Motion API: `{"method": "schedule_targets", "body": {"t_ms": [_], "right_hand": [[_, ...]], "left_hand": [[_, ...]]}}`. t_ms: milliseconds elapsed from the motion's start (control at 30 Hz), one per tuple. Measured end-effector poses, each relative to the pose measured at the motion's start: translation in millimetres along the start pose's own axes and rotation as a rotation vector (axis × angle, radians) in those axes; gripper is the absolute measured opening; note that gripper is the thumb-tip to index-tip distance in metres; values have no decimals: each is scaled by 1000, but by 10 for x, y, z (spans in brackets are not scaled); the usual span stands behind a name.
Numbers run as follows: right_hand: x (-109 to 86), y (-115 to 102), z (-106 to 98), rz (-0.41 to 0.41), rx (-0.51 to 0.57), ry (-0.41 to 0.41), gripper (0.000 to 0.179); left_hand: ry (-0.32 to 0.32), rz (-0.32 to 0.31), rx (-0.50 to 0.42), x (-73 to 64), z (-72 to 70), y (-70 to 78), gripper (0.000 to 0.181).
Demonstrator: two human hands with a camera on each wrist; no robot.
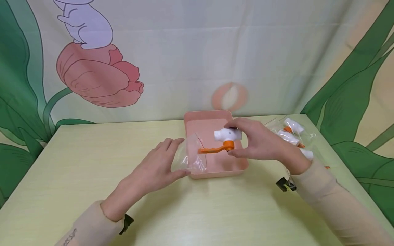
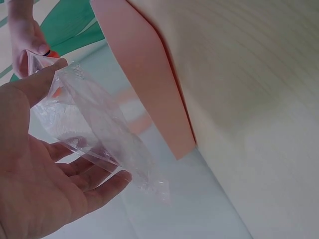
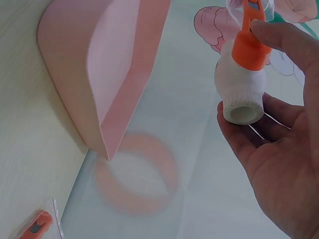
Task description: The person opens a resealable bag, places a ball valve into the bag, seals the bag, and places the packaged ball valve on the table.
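A white plastic ball valve [image 1: 227, 135] with an orange lever handle is gripped by my right hand [image 1: 261, 141], thumb on the handle side and fingers around the body. One open end of the valve body [image 3: 241, 107] shows in the right wrist view. My left hand [image 1: 157, 165] holds a clear zip bag [image 1: 189, 159] between thumb and fingers; the bag's mouth faces right. In the head view the tip of the orange handle overlaps the bag's mouth. Beneath both hands sits a shallow pink tray [image 1: 218, 175], with nothing else visible in it.
Several white valves with orange handles, in clear bags [image 1: 293, 126], lie at the table's right side, partly hidden by the right forearm. A printed curtain [image 1: 184, 68] hangs just behind the pale wooden table [image 1: 77, 164]. The tray stands near the table's back edge.
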State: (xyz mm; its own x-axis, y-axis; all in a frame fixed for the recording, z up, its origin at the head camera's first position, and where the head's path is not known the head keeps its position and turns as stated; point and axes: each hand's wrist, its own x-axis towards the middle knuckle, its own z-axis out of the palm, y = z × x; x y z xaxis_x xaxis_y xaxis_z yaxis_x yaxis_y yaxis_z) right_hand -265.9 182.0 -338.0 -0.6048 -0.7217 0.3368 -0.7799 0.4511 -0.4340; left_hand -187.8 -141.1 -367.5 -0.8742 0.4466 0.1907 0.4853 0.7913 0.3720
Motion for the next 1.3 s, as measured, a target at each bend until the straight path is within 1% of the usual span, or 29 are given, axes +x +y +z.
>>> {"method": "schedule_targets", "body": {"t_ms": [267,433,667,900,1033,1167,1300], "right_hand": [[21,-124,58,-4,33,-33,55],[36,-188,85,-16,39,-48,58],[69,-236,128,-92,49,-36,61],[86,-268,150,-135,40,-21,59],[94,-272,169,-173,50,-3,58],[110,-287,217,-210,71,11,54],[129,-301,274,-242,88,18,55]], "left_hand": [[-20,-6,13,7,28,31,91],[-26,1,16,19,32,52,92],[-36,1,30,24,31,82,91],[-31,0,41,29,40,95,90],[-27,2,37,33,33,93,89],[-22,18,19,35,32,102,88],[-18,56,6,43,47,121,85]]}}
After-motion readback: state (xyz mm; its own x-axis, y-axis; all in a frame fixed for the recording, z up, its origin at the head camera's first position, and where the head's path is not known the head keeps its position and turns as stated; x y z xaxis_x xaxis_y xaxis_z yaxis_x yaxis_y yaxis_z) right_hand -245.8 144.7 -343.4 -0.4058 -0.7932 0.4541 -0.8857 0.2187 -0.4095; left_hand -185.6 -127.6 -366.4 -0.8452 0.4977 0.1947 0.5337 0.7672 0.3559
